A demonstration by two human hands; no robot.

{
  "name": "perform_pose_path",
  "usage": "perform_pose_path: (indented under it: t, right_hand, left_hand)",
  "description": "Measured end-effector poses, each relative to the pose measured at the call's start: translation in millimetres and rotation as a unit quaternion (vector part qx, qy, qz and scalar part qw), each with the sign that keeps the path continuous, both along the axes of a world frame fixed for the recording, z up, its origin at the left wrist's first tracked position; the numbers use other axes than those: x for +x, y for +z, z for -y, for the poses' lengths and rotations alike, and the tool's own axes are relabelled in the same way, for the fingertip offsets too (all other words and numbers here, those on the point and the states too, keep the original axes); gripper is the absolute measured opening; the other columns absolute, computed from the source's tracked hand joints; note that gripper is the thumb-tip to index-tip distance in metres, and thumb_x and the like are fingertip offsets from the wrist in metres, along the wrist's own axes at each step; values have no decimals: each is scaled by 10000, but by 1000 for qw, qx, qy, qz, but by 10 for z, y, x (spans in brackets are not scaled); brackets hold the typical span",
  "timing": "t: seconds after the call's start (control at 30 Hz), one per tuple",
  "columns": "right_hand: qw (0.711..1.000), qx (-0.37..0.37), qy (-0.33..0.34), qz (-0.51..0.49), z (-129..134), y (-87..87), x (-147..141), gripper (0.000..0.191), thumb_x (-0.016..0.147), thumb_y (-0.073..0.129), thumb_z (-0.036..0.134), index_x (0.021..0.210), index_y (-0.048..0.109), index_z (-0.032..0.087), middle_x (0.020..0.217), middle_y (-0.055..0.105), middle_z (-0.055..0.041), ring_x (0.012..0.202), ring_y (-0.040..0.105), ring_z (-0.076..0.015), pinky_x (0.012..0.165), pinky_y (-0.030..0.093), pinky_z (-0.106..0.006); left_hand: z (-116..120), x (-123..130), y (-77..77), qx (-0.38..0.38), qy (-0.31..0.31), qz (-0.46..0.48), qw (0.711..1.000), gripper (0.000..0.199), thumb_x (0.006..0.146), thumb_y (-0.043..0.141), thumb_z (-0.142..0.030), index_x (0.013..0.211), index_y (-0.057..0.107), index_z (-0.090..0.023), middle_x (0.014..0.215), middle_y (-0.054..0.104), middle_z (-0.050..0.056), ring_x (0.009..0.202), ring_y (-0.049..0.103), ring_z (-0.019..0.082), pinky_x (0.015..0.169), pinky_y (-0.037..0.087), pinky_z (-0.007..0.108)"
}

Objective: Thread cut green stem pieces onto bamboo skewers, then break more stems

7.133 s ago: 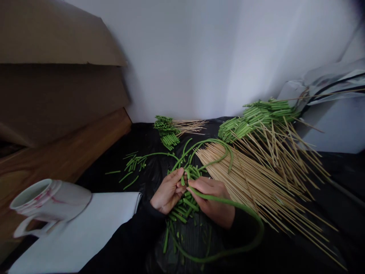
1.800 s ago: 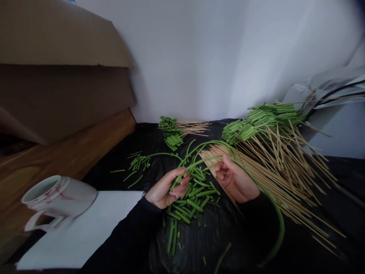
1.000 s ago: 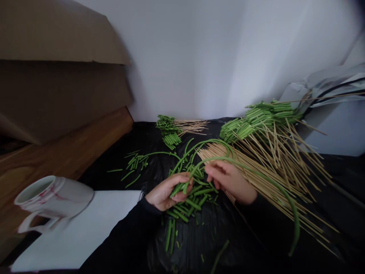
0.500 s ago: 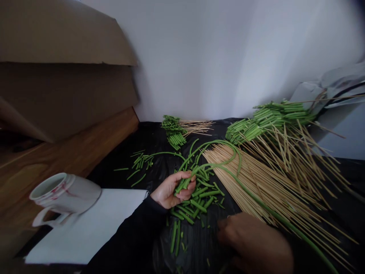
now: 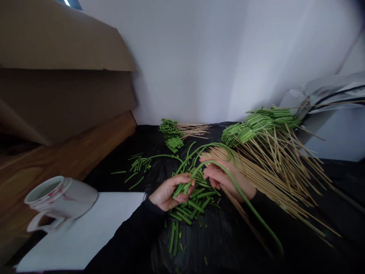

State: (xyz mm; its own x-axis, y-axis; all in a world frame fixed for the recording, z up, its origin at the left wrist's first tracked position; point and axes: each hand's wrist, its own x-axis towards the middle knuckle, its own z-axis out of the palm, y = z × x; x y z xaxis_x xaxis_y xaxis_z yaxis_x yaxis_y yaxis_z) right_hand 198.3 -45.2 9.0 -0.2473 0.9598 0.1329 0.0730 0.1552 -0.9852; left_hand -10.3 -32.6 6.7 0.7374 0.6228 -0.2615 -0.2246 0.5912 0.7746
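Observation:
My left hand, in the middle of the head view, is closed round the ends of several garlic scapes. From its grip the long green stalks arch up and away. One of them curves right and down over my right hand. That hand is beside the arching stalk, its fingers loosely bent and apart; the stalk crosses in front of it. Below both hands is a pile of cut green pieces on black plastic sheeting. Wooden skewers lie in a row under and past my right hand.
Bundles of skewered green pieces lie at the back right; a smaller bundle is by the white wall. More short pieces lie left. A mug stands on white paper. A cardboard box rises at left.
My right hand has moved up and forward from the lower right to the curved stalk near my left hand. My left hand keeps hold of the scapes. The view has shifted slightly.

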Motion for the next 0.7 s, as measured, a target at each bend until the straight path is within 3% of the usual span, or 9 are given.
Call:
perform_pose_path:
  t: [0.07, 0.17, 0.3, 0.4, 0.57, 0.7]
  right_hand:
    - [999, 0, -10, -54, 24, 16, -69, 327, 822, 586, 470, 1014, 619, 206, 704, 595, 11, 489, 478, -88, 434, 378, -226]
    - [997, -8, -62, -41, 80, 31, -114, 288, 816, 591, 481, 853, 626, 197, 617, 570, 23, 478, 479, -90, 439, 387, -220]
    - [993, 12, -113, 9, 124, 13, -98, 258, 809, 604, 460, 793, 618, 204, 585, 572, 25, 460, 488, -99, 435, 392, -228]
    - [991, 54, -117, 40, 155, -21, -81, 241, 829, 589, 441, 816, 638, 206, 595, 572, 19, 485, 497, -107, 460, 399, -237]
    - [976, 131, -128, 117, 186, -58, -63, 216, 845, 579, 404, 816, 671, 210, 660, 619, -5, 601, 552, -131, 567, 426, -258]
    - [980, 105, -152, 79, 161, -56, -59, 218, 813, 609, 410, 796, 653, 197, 633, 609, -1, 561, 532, -125, 529, 416, -254]
  left_hand:
    - [10, 8, -8, 18, -17, -31, 999, 142, 825, 474, -182, 799, 590, -103, 600, 499, 3, 375, 299, 22, 375, 132, 176]
    - [35, 32, 7, 44, -19, -62, 997, 160, 817, 496, -204, 815, 613, -95, 586, 501, -2, 374, 291, 22, 376, 134, 178]
    - [63, 69, 24, 94, 9, -108, 990, 274, 868, 513, -335, 731, 588, -109, 496, 378, -59, 378, 229, 21, 386, 133, 187]
    - [73, 88, 8, 130, 13, -166, 977, 295, 817, 617, -409, 722, 564, -135, 446, 324, -92, 373, 201, 25, 385, 106, 199]
    - [95, 108, 1, 209, 11, -215, 954, 312, 741, 708, -416, 758, 581, -132, 501, 410, -76, 417, 273, 33, 405, 152, 200]
    - [106, 114, 21, 239, 41, -201, 949, 330, 788, 656, -434, 836, 626, -109, 588, 509, -33, 440, 299, 34, 420, 172, 205]
